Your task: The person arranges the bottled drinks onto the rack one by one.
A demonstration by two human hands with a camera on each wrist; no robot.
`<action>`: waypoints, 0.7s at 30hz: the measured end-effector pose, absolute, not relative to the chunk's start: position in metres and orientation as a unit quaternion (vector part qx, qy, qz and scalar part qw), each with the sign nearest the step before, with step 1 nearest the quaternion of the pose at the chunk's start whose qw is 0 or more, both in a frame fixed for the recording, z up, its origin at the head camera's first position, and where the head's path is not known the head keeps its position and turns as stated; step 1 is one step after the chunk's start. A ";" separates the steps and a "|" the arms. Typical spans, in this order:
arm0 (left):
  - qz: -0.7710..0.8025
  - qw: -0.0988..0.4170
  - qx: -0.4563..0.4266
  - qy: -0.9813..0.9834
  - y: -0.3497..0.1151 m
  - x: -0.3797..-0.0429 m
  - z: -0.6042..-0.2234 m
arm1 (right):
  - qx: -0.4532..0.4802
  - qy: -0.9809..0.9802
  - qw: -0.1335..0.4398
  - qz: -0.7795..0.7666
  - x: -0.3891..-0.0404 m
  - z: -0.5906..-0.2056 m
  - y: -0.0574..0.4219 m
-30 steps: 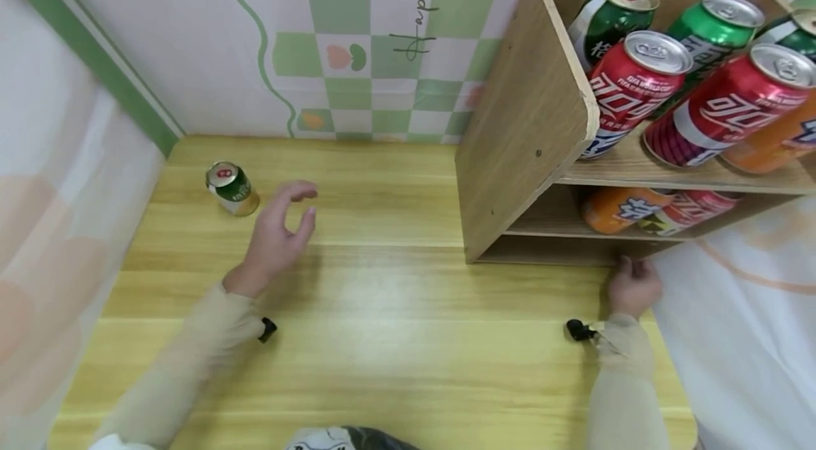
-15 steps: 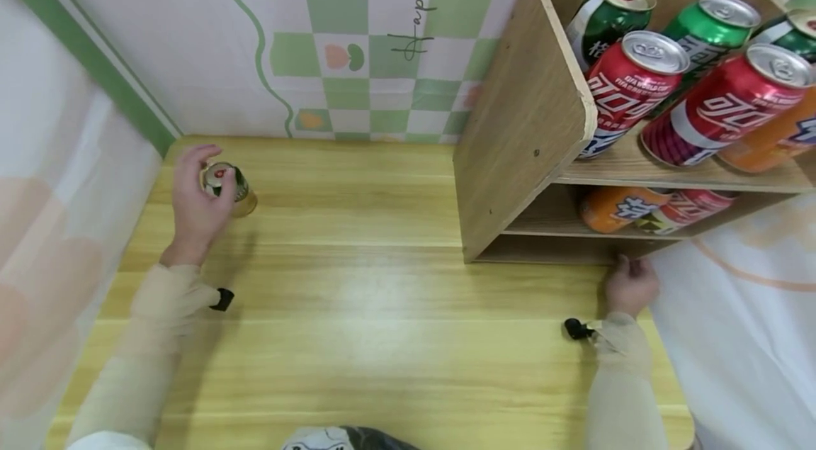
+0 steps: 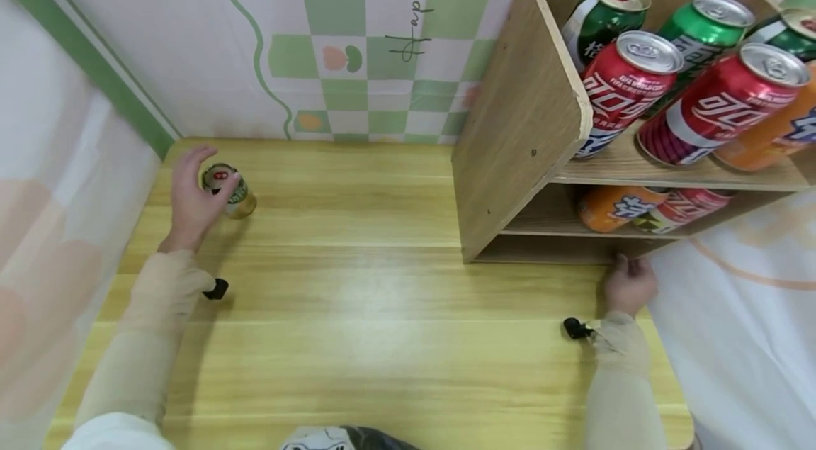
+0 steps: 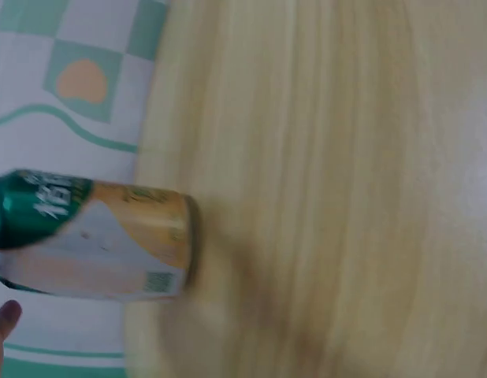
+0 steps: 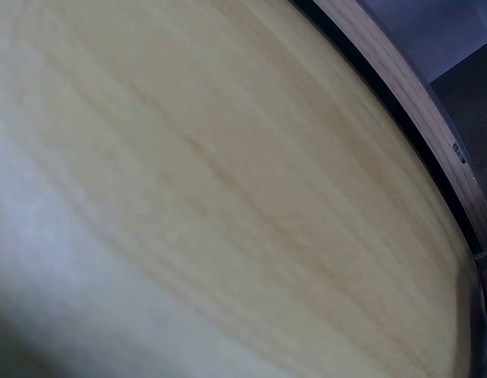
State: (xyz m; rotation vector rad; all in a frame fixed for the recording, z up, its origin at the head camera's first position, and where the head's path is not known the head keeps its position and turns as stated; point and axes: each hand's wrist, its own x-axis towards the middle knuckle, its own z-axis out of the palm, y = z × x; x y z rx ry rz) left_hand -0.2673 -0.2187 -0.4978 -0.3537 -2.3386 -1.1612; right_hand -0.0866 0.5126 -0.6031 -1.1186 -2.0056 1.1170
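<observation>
A green, white and gold drink can (image 3: 239,203) stands upright on the table at the far left; in the left wrist view the same can (image 4: 109,236) shows its side. My left hand (image 3: 193,198) is at that can, thumb and fingers spread in a wide curve around its upper part. A fingertip (image 4: 7,316) in the left wrist view is apart from the can. My right hand (image 3: 630,287) grips the lower front edge of the wooden shelf (image 3: 516,117), its fingers partly hidden there. In the right wrist view the shelf edge (image 5: 417,102) crosses the corner.
Red cola cans (image 3: 631,85), green cans (image 3: 707,28) and an orange can (image 3: 761,135) stand on the shelf's upper level. Below, an orange can (image 3: 615,209) and a red can (image 3: 691,207) lean. A patterned cloth (image 3: 382,46) hangs behind the table (image 3: 370,308).
My left hand has moved left across the table to the can, then settled around it with little motion since half a second ago. My right hand stays at the shelf.
</observation>
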 end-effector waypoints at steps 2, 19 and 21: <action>-0.424 0.234 -0.116 -0.867 -0.222 -0.268 -0.504 | -0.424 -0.750 0.285 0.419 -0.086 -0.603 0.513; -0.431 0.134 -0.069 -0.890 -0.225 -0.272 -0.532 | -0.425 -0.750 0.274 0.426 -0.085 -0.604 0.514; -0.435 0.130 -0.067 -0.888 -0.223 -0.272 -0.532 | -0.424 -0.750 0.273 0.428 -0.084 -0.605 0.515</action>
